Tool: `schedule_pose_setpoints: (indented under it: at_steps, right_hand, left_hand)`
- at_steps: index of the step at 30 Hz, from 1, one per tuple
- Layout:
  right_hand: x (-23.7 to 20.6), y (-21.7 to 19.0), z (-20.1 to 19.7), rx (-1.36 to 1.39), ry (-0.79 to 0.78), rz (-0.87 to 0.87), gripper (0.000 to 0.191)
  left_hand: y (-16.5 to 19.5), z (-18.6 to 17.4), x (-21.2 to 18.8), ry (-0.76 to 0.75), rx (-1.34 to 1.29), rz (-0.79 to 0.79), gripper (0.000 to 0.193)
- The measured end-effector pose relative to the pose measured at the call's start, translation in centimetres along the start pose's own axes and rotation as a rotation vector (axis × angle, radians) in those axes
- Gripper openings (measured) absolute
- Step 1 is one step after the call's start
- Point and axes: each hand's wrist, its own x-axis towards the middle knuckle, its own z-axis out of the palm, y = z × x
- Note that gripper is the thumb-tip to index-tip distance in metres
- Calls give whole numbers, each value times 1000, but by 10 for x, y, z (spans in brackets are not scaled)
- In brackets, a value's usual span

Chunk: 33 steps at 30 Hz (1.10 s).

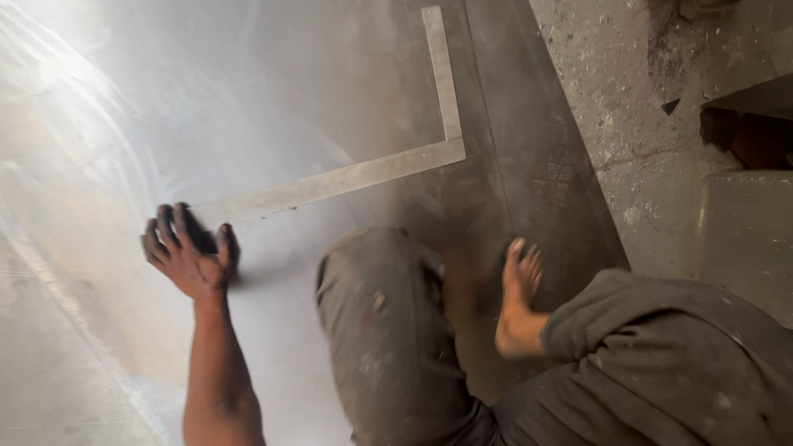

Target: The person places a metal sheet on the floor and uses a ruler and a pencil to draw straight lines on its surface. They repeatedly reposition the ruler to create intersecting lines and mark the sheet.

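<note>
Dusty concrete floor [652,91] at right, big steel sheet [165,107] laid on it. L-shaped metal square [372,169] lies flat mid-sheet, corner toward the sheet's right edge. Left hand [188,252] open, fingers spread, pressing beside the long leg's end. Right hand not visible. Judgement: pin that leg flat so nothing skews; bare foot [519,301] clear of it.

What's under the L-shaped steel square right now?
The steel square lies flat on the shiny metal sheet; the left hand rests near its end. Anything marked beneath its blades is covered.
</note>
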Motion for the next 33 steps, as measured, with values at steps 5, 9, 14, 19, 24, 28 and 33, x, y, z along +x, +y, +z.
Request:
schedule_pose_setpoints:
  at_steps: [5, 9, 14, 19, 24, 28, 33]
  right_hand:
    - [114, -38, -112, -171, -268, -537, 55]
    - [203, -91, -50, -337, -482, -843, 46]
    - [258, -72, 74, -120, -624, -1011, 35]
    - [263, -45, 87, -63, -717, -1180, 13]
    - [224, -45, 53, -188, -634, -1207, 26]
    - [198, -38, 26, -269, -633, -978, 37]
    - [186, -14, 20, -204, -660, -873, 39]
  left_hand:
    - [-8, 5, 14, -124, 73, 223, 67]
    - [-6, -2, 29, -457, 205, 337, 68]
    - [17, -15, 1, -362, 263, 424, 42]
    - [51, -16, -31, -411, 373, 392, 7]
    - [120, -4, -37, -477, -62, 202, 21]
    - [157, 8, -36, -509, -79, 187, 37]
    - [174, 17, -50, -722, 25, 168, 45]
